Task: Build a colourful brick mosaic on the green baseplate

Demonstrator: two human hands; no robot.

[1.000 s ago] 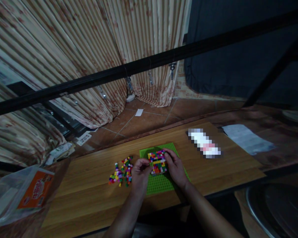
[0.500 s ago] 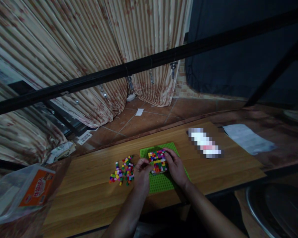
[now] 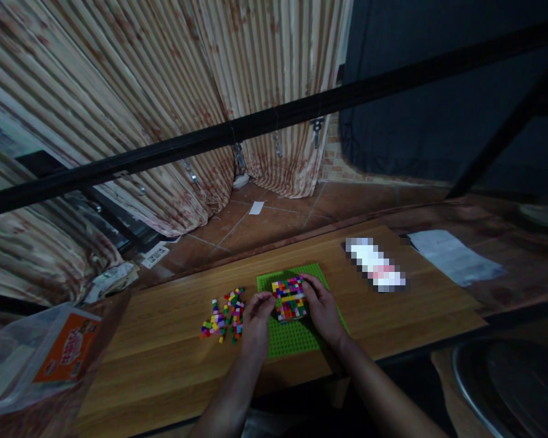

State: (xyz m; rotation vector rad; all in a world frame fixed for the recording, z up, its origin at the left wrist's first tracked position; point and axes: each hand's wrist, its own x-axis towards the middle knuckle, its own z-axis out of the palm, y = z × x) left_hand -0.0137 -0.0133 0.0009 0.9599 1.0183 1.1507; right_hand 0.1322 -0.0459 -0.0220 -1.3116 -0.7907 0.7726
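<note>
A square block of small multicoloured building bricks (image 3: 291, 299) is over the green studded baseplate (image 3: 296, 344). My right hand (image 3: 322, 309) grips its right side, thumb and fingers at the edge. At the left side is my left hand (image 3: 257, 316), its fingers bent and pressed together; anything between them is too small to make out. Loose coloured bricks (image 3: 217, 322) lie scattered on the wood just left of my left hand, which partly covers the pile.
The wooden table (image 3: 155, 340) carries all this. A pixelated object (image 3: 375, 264) lies at its right, near a white sheet (image 3: 456, 255) beyond the edge. Left stands a clear plastic box (image 3: 22, 365) with an orange label. A black bar (image 3: 274, 118) crosses ahead.
My left hand has moved slightly left, away from the brick block's left part, uncovering more of it. My right hand keeps its grip on the right side.
</note>
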